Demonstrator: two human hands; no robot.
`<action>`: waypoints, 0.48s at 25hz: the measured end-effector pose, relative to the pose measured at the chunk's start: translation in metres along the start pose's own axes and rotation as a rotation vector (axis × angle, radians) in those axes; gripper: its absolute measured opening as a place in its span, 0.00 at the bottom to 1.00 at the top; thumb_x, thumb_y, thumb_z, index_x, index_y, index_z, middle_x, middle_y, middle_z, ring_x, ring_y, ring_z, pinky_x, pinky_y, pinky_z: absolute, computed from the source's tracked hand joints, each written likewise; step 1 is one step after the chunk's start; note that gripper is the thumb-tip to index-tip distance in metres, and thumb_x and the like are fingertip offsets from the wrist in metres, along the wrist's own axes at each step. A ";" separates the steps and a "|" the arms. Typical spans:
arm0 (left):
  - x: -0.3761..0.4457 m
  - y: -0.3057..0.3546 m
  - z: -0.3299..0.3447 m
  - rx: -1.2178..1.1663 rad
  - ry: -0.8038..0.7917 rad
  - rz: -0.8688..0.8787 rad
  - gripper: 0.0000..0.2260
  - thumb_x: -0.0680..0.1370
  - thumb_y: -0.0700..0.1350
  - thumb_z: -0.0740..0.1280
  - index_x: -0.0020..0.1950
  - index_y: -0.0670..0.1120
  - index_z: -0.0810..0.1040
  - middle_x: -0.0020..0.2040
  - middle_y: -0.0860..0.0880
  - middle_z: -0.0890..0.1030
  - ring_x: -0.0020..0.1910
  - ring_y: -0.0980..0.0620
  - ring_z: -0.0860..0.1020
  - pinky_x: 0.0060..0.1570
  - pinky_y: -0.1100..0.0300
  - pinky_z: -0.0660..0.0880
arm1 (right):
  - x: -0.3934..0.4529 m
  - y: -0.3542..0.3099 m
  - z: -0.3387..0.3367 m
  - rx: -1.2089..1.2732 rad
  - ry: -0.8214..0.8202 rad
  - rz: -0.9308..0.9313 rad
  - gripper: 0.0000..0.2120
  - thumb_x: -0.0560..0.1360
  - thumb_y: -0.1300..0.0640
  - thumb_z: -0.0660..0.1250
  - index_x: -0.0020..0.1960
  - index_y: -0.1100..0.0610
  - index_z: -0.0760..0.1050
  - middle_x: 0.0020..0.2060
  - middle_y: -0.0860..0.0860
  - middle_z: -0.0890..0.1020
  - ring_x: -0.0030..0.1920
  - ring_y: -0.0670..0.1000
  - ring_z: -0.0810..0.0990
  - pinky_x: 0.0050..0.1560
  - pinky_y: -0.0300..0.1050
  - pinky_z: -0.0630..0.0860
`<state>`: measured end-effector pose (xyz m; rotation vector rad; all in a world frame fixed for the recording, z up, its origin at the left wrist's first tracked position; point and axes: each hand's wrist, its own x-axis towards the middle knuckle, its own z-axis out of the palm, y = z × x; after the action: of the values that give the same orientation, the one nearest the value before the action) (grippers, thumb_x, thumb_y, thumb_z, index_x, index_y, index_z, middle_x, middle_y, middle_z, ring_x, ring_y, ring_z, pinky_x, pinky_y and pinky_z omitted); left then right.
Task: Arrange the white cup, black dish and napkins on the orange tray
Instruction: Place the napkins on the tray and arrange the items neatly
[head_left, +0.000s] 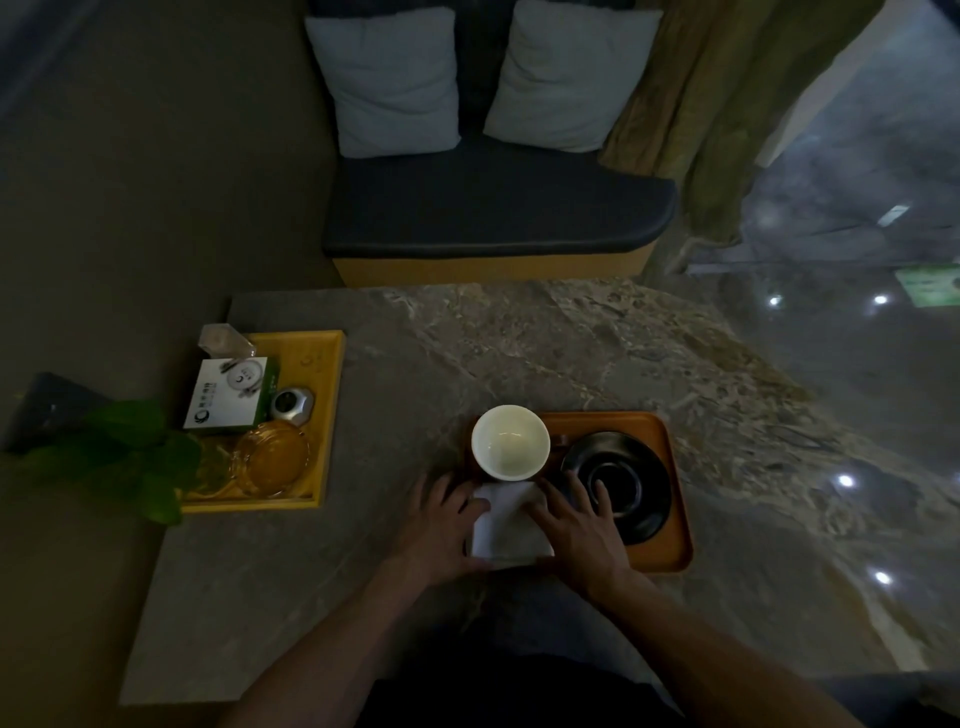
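Nearest the camera, both hands are lying flat and unclenched on the folded white paper napkins (511, 522), the left hand (441, 525) pressing their left edge and the right hand (574, 525) their right edge, neither one gripping. The napkins are sitting at the near left end of the rounded orange wooden tray (670, 525) on the mottled stone worktop (571, 353). Just beyond them, the round white ceramic cup (510, 441) is standing upright and empty, with the shallow black round dish (618, 486) beside it on the right. The napkins are seemingly being squared; next, the hands would need lifting away without dragging the stack.
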<state>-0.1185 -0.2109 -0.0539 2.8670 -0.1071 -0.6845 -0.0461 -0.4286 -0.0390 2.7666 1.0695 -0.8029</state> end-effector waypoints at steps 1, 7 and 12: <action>0.000 0.000 0.001 -0.006 -0.002 -0.004 0.37 0.70 0.71 0.63 0.75 0.57 0.60 0.78 0.50 0.60 0.77 0.43 0.53 0.75 0.39 0.42 | -0.001 0.000 0.000 0.001 -0.002 0.000 0.38 0.74 0.40 0.66 0.77 0.43 0.49 0.79 0.51 0.48 0.77 0.63 0.39 0.72 0.70 0.38; 0.001 0.000 0.003 -0.005 -0.016 -0.006 0.38 0.70 0.71 0.62 0.75 0.58 0.59 0.78 0.50 0.60 0.77 0.43 0.53 0.75 0.38 0.44 | -0.002 0.001 0.000 -0.001 -0.011 -0.003 0.40 0.73 0.38 0.65 0.77 0.42 0.47 0.79 0.50 0.47 0.77 0.63 0.38 0.71 0.71 0.37; 0.000 0.001 0.000 -0.009 -0.028 -0.012 0.38 0.70 0.71 0.62 0.76 0.57 0.59 0.78 0.50 0.59 0.78 0.44 0.52 0.75 0.38 0.42 | -0.006 0.004 -0.002 0.002 -0.020 -0.015 0.40 0.74 0.37 0.64 0.77 0.41 0.44 0.79 0.50 0.46 0.77 0.63 0.37 0.71 0.71 0.38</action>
<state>-0.1185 -0.2119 -0.0542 2.8528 -0.0902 -0.7259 -0.0462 -0.4341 -0.0347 2.7493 1.0876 -0.8319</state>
